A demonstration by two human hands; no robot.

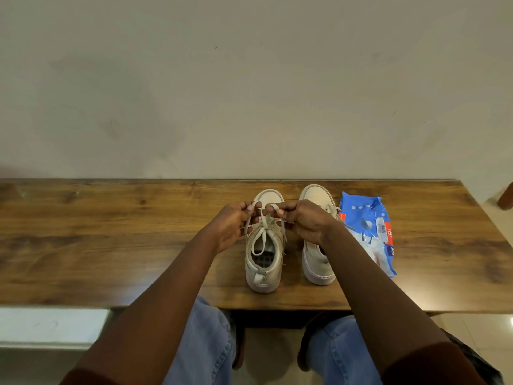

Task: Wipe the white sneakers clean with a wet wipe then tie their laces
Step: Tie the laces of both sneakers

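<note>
Two white sneakers stand side by side on the wooden table, toes pointing at the wall. Over the left sneaker (263,262) my left hand (231,223) pinches one lace loop and my right hand (302,220) pinches another, both held above the shoe's tongue. The laces (261,232) cross between my hands, and a long loop hangs down over the shoe's opening. The right sneaker (316,262) stands partly hidden under my right wrist. A blue and white wet wipe pack (369,226) lies just right of it.
The wooden table (111,240) runs along a plain wall, its front edge close to my knees. A dark rounded object (506,198) shows at the far right edge. A white ledge (50,326) lies lower left, below the table.
</note>
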